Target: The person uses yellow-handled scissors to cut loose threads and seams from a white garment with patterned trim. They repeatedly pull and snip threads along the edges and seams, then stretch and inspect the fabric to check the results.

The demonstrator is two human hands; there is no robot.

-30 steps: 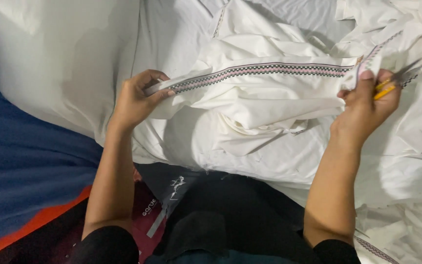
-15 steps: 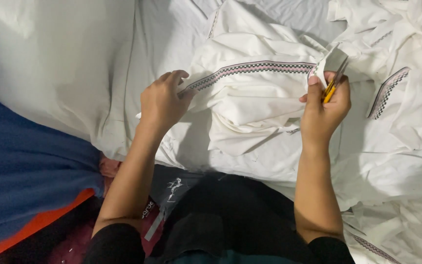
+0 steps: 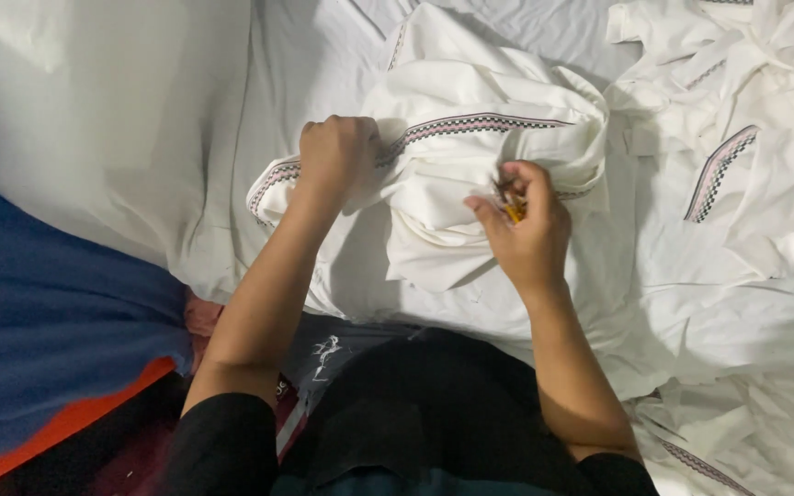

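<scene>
My left hand [image 3: 334, 152] squeezes the white cloth [image 3: 470, 165] by its patterned band [image 3: 470, 126], my right hand [image 3: 526, 230] below pinches small yellow snips [image 3: 510, 208], much cloth waits.

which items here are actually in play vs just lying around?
In play:
- left hand gripping the white trimmed garment at its patterned band
- right hand holding a small yellow-handled tool against the same garment

Lying about:
- white garment pile to the right
- large white cloth to the left
- blue cloth
</scene>
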